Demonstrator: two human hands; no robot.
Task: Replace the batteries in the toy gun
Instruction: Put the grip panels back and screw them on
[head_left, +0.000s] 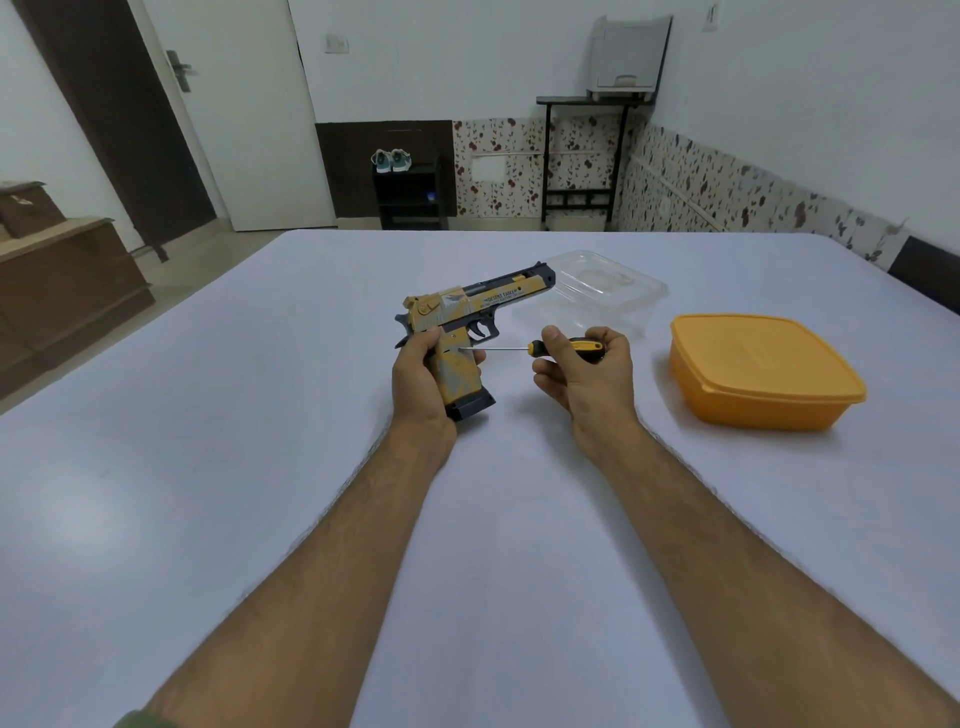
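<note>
Mid-frame, my left hand grips the toy gun by its handle; my right hand closes around the screwdriver, tip at the handle's screw. It seems light, rigid plastic, best held there.

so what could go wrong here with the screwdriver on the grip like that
The toy gun is held up in the left hand, not braced on the table, so it may twist under pressure.

The screwdriver shaft is thin and its tip meets the grip close to the left fingertips; a slip could jab them.

A freed screw could drop and roll, since the clear container sits off to the side.
</note>
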